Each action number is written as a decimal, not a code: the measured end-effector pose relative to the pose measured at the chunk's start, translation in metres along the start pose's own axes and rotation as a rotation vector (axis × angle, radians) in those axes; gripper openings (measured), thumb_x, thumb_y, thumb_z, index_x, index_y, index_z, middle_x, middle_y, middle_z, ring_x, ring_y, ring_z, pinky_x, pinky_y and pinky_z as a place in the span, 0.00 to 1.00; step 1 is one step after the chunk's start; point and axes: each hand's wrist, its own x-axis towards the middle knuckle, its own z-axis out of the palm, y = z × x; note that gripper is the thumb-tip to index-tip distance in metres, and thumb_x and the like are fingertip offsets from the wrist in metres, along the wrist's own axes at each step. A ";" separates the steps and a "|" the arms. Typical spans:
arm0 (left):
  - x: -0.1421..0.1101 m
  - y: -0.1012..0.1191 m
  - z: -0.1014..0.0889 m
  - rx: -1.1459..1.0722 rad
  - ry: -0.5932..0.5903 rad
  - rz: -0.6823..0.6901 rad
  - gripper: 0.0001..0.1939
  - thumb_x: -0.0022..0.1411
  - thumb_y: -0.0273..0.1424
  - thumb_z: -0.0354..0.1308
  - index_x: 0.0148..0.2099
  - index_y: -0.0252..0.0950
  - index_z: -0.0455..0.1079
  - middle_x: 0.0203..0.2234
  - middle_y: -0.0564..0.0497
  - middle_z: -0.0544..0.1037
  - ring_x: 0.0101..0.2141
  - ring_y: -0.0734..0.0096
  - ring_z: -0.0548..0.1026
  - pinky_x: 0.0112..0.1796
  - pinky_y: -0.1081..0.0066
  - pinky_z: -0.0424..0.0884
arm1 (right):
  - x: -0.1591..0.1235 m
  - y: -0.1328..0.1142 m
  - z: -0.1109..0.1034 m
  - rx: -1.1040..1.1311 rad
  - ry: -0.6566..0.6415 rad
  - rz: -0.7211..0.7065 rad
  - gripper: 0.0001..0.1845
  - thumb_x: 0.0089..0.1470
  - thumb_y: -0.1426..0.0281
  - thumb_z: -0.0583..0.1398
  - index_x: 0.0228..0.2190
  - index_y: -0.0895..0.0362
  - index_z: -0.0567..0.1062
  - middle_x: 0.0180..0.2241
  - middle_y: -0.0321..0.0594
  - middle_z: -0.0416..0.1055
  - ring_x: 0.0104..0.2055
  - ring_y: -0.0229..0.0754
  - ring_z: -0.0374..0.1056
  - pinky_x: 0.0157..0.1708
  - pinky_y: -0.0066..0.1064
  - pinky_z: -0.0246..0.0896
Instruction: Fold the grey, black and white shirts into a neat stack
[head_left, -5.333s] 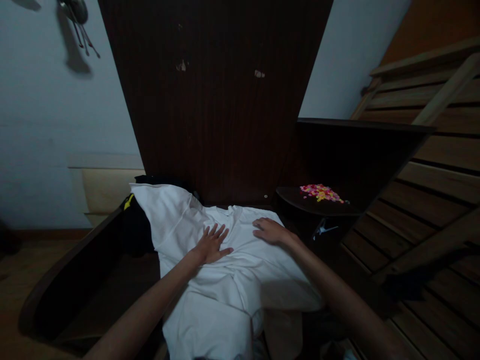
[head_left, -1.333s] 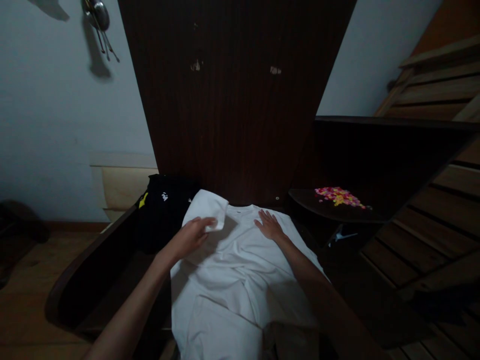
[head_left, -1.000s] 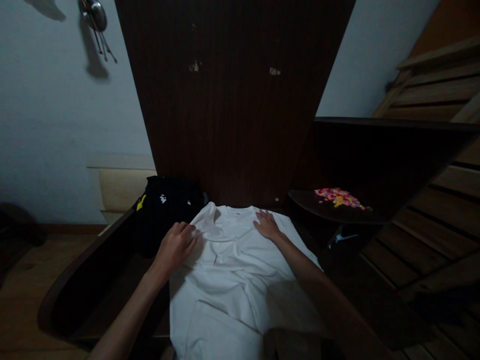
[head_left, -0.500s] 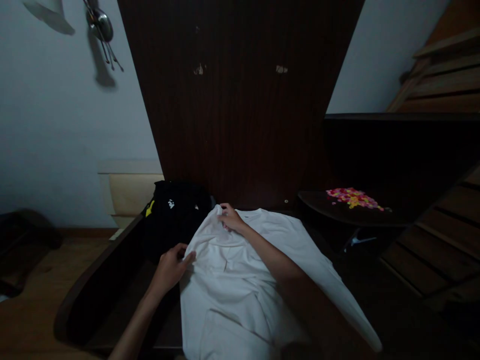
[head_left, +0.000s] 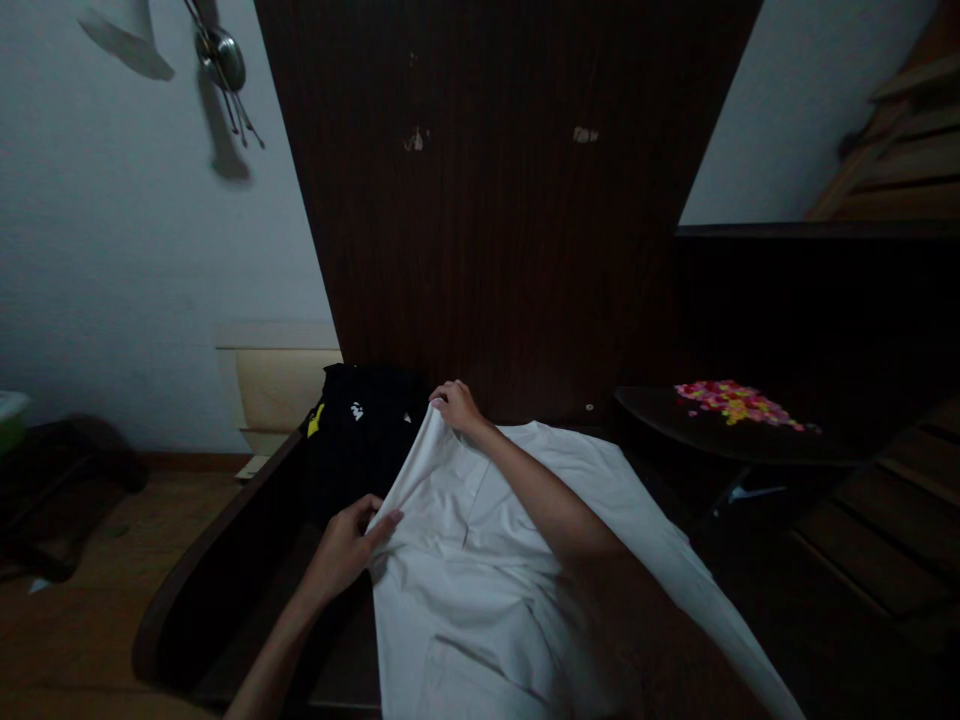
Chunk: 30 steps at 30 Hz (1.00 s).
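A white long-sleeved shirt (head_left: 472, 570) lies spread over a dark wooden surface, with one sleeve reaching down to the right. Its left edge is pinched by my left hand (head_left: 352, 540), thumb on top of the cloth. Farther back, my right hand (head_left: 456, 405) grips the shirt's upper left corner and holds it raised, so the fabric is drawn taut between both hands. My right forearm crosses over the shirt and covers part of it. Folds run through the cloth near its middle.
Black clothing (head_left: 360, 430) with white and yellow marks is heaped behind my left hand. A dark raised edge (head_left: 202, 560) borders the left side. Pink and yellow petal-like pieces (head_left: 739, 402) lie on a rounded shelf (head_left: 645, 412) at right. A tall dark panel (head_left: 480, 220) stands behind.
My right hand has lifted the shirt's corner up and back, and the cloth's left edge is tighter. My left hand keeps its pinch. The whole view has shifted slightly.
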 end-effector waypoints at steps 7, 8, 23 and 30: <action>-0.008 0.015 -0.009 0.006 0.143 0.028 0.22 0.56 0.53 0.56 0.30 0.37 0.71 0.23 0.53 0.71 0.26 0.69 0.69 0.27 0.74 0.64 | 0.000 -0.010 -0.010 -0.087 0.070 -0.002 0.07 0.57 0.74 0.56 0.33 0.54 0.74 0.40 0.39 0.67 0.39 0.40 0.64 0.39 0.29 0.57; -0.009 0.018 -0.010 -0.004 0.169 0.028 0.22 0.57 0.53 0.56 0.31 0.37 0.71 0.23 0.53 0.71 0.27 0.69 0.69 0.27 0.74 0.64 | 0.003 -0.014 -0.014 -0.080 0.079 -0.017 0.07 0.58 0.73 0.55 0.33 0.54 0.73 0.40 0.38 0.68 0.39 0.40 0.64 0.38 0.29 0.57; 0.027 0.040 -0.057 0.188 0.467 0.036 0.21 0.54 0.50 0.56 0.35 0.37 0.74 0.29 0.50 0.78 0.31 0.63 0.74 0.32 0.71 0.67 | 0.078 -0.062 0.000 0.237 0.226 -0.039 0.08 0.54 0.77 0.53 0.30 0.56 0.70 0.32 0.36 0.71 0.37 0.38 0.66 0.43 0.29 0.61; 0.027 0.021 -0.056 0.393 0.389 -0.066 0.24 0.53 0.52 0.49 0.32 0.37 0.73 0.22 0.50 0.76 0.26 0.62 0.74 0.28 0.70 0.65 | 0.043 -0.045 0.023 0.283 -0.008 -0.099 0.31 0.49 0.81 0.56 0.56 0.57 0.67 0.58 0.45 0.64 0.60 0.41 0.60 0.60 0.34 0.53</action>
